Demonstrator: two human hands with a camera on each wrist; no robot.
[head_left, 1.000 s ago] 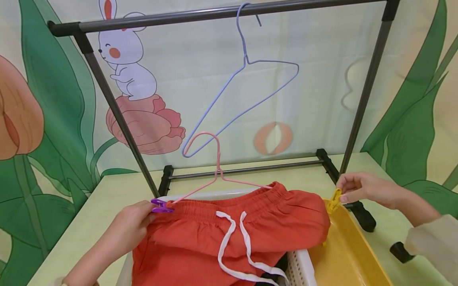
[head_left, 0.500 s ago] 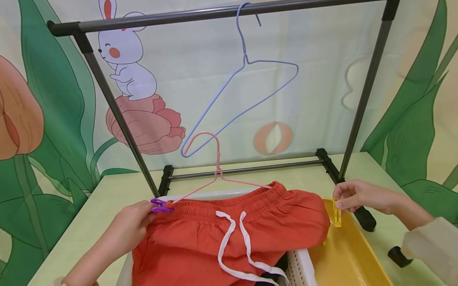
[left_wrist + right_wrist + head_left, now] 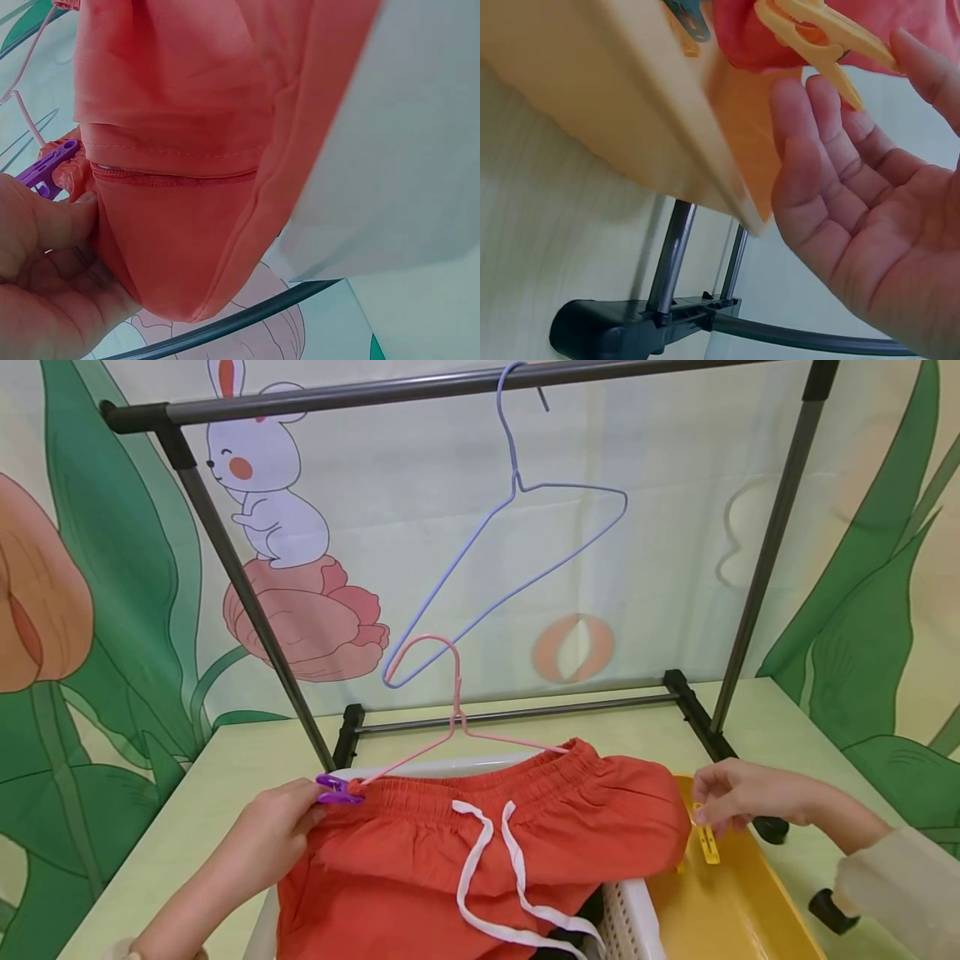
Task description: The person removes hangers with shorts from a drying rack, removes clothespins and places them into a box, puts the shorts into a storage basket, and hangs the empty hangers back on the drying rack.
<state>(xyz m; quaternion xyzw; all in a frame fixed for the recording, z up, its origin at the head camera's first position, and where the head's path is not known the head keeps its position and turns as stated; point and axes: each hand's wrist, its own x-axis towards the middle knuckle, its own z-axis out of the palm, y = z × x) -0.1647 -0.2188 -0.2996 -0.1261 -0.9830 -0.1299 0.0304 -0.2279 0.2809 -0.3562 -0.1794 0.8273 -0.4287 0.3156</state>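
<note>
In the head view, red shorts [image 3: 397, 877] with white drawstrings hang from a pink hanger [image 3: 458, 693] over a white basket [image 3: 636, 917]. A purple clothespin [image 3: 339, 790] clips the waistband's left end to the hanger. Close beside it, my left hand [image 3: 273, 831] holds the edge of the shorts; the left wrist view shows the thumb on the red cloth below the purple clothespin. My right hand [image 3: 761, 793] pinches a yellow clothespin [image 3: 817, 34] between thumb and fingers, over the yellow tray [image 3: 768, 881], just right of the shorts.
A blue hanger [image 3: 450, 572] hangs from the dark rail [image 3: 337, 397] of a rack, its lower corner overlapping the pink hook. The rack's black foot [image 3: 600, 330] stands beside the tray. Small clips [image 3: 690, 19] show in the tray. A printed cloth backdrop [image 3: 637, 568] stands behind.
My right hand has moved down and left toward the shorts with the yellow clothespin, which has swung to point downward. My left hand and the shorts have stayed put.
</note>
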